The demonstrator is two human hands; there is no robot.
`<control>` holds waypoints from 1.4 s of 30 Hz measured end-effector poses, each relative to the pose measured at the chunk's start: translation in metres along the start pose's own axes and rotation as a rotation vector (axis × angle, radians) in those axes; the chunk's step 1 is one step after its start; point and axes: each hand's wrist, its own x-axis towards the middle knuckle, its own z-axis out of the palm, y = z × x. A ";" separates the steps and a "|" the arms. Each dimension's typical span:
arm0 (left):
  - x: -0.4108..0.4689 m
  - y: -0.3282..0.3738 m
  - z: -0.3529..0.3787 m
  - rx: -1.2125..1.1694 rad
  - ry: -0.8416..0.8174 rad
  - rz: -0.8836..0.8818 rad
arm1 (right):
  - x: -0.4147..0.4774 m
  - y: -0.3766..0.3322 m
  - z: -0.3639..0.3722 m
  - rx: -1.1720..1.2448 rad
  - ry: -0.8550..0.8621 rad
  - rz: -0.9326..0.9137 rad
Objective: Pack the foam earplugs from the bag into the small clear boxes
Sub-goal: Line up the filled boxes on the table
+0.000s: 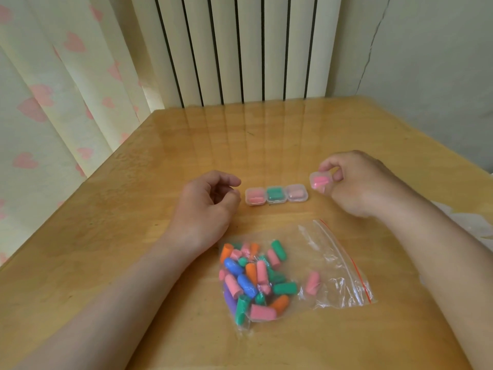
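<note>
The right hand [354, 182] is raised just above the tabletop [120, 209], its thumb and fingertips pinching a small clear box [318, 181] with pink earplugs inside. The box is tilted and sits just to the right of a row of three boxes [276, 195] lying side by side on the wood. The left box of the row holds pink earplugs, the middle one green and the right one pale pink.

The left hand [210, 198] rests on the tabletop beside the left end of that row, its fingers loosely curled and holding nothing.

Nearer the person, between the two forearms, lies the clear zip bag [336, 263]. A heap of loose earplugs [248, 279] in pink, green, blue, orange and purple fills its left side. One pink earplug [312, 283] lies apart from them, closer to the red zip strip.
</note>
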 end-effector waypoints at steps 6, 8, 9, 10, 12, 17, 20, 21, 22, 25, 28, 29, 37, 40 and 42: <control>0.001 -0.004 0.001 0.085 -0.023 0.050 | -0.001 0.001 0.009 -0.083 -0.098 0.019; 0.001 -0.005 0.000 0.106 -0.025 0.057 | -0.001 0.000 0.010 -0.089 -0.108 0.032; 0.001 -0.006 0.000 0.109 -0.026 0.057 | -0.001 0.000 0.010 -0.091 -0.111 0.034; 0.002 -0.006 0.000 0.109 -0.027 0.057 | -0.001 0.000 0.010 -0.095 -0.113 0.031; 0.002 -0.007 0.000 0.111 -0.028 0.059 | -0.001 0.000 0.009 -0.101 -0.116 0.025; 0.002 -0.008 0.000 0.133 -0.028 0.073 | -0.002 0.000 0.009 -0.096 -0.119 0.016; 0.002 -0.007 -0.001 0.157 -0.011 0.083 | -0.004 -0.001 0.009 -0.098 -0.119 0.009; 0.002 -0.006 -0.001 0.162 -0.003 0.085 | -0.005 -0.002 0.009 -0.100 -0.120 0.004; 0.002 -0.006 -0.001 0.168 0.004 0.086 | -0.006 -0.003 0.010 -0.103 -0.119 -0.004; 0.003 -0.007 -0.002 0.198 0.014 0.090 | -0.007 -0.006 0.012 -0.107 -0.111 -0.026; 0.004 -0.009 -0.002 0.233 0.018 0.091 | -0.010 -0.009 0.015 -0.092 -0.117 -0.045; 0.004 -0.009 -0.002 0.241 0.017 0.091 | -0.011 -0.011 0.016 -0.092 -0.116 -0.059; 0.006 -0.015 -0.002 0.296 0.031 0.115 | -0.017 -0.021 0.027 -0.089 -0.113 -0.129; 0.006 -0.016 -0.002 0.314 0.035 0.132 | -0.018 -0.023 0.027 -0.097 -0.104 -0.133; 0.006 -0.016 -0.003 0.327 0.031 0.142 | -0.019 -0.025 0.027 -0.097 -0.103 -0.137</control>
